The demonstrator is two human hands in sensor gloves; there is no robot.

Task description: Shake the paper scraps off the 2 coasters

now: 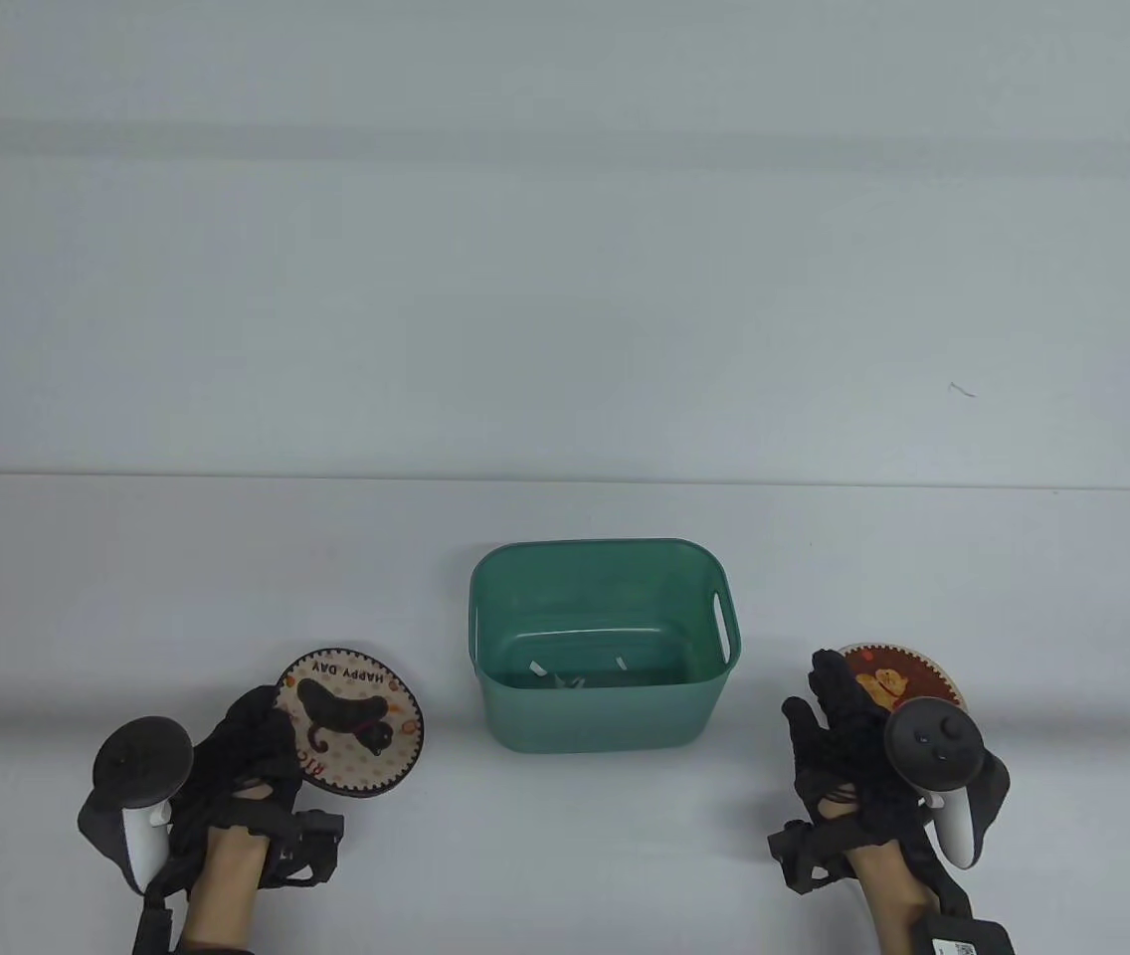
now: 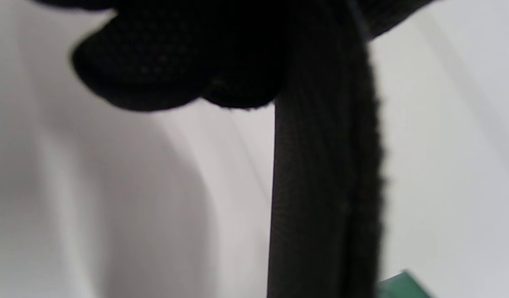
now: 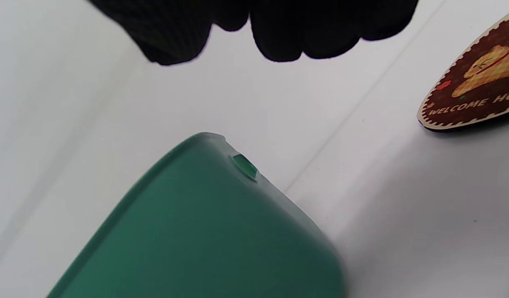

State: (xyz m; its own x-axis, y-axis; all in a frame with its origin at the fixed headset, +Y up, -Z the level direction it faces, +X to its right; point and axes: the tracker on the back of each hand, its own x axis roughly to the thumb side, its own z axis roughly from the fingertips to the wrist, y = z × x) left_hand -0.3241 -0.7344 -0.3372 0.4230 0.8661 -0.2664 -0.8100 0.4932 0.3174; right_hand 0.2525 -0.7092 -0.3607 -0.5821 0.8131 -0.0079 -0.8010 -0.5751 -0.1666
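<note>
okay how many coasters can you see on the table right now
2. The black-cat coaster is left of the green bin, at the left hand; the brown bear coaster is right of it, partly hidden behind the right hand.

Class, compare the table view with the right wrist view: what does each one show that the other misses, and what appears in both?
Only the table view shows the left hand gripping the cat coaster, the paper scraps inside the bin, and the right hand whole, with its fingers straight.

Only the right wrist view shows the "WELCOME" lettering on the bear coaster, lying flat and apart from the right hand's fingertips.

Both show the green bin, the bear coaster and the white table.
</note>
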